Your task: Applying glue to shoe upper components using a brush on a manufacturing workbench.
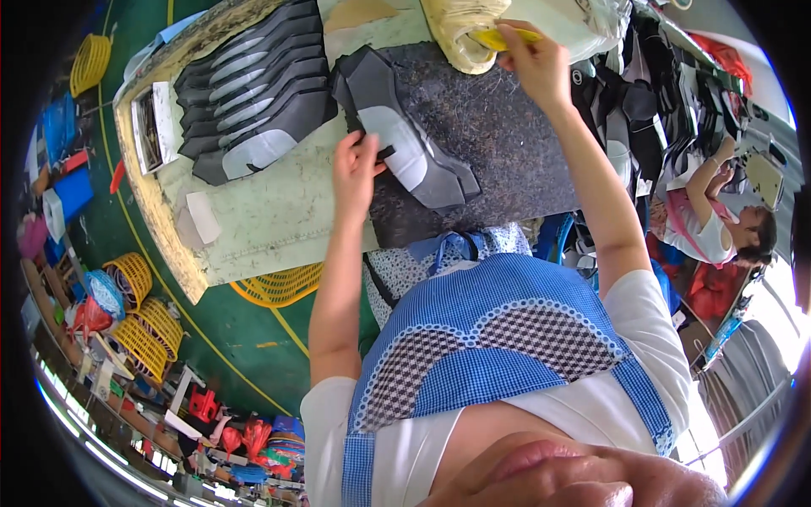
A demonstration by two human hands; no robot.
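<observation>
A dark grey cut piece with a light grey panel (395,145) lies at a slant on a black, worn mat (515,139). My left hand (356,173) is at its left edge, fingers curled together beside a small black tab (386,153); whatever lies between them is hidden. Farther right, my right hand (536,63) grips a flat yellow tool (507,37). The tool's far end reaches the opening of a cream-coloured, caked container (465,52). Left of the mat, several similar grey pieces overlap in a fanned row (262,148).
The pale worktable (279,215) has a rough wooden left edge and holds a small box (155,127) and a paper scrap (198,218). Yellow baskets (144,338) stand on the green floor. Dark pieces hang at the right, near another person (705,211).
</observation>
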